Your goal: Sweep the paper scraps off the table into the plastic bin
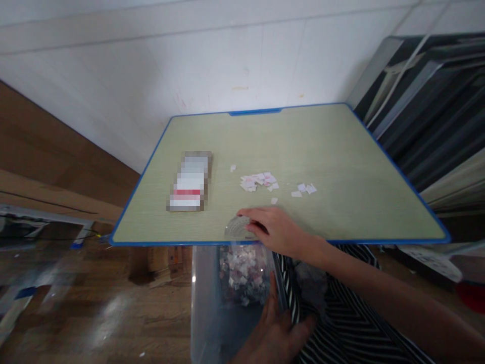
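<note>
My right hand (271, 228) is at the near edge of the table, its fingers closed on a clear, rounded piece of plastic with markings, like a protractor (235, 227). Just below the edge, a clear plastic bag (244, 273) full of small paper pieces sits in a translucent bin (202, 303). My left hand (278, 323) is beside the bag, index finger stretched along its right side and thumb apart. On the table, beyond my right hand, lie a small heap of paper squares (259, 181) and a few loose paper squares (303, 189) to its right.
The pale table (322, 141) has a blue rim and stands by a white wall (235, 65). A blurred-out phone-shaped object (189, 182) lies on its left part. Dark flat panels (435, 101) lean at the right. Cardboard (162, 263) is on the wooden floor (106, 313).
</note>
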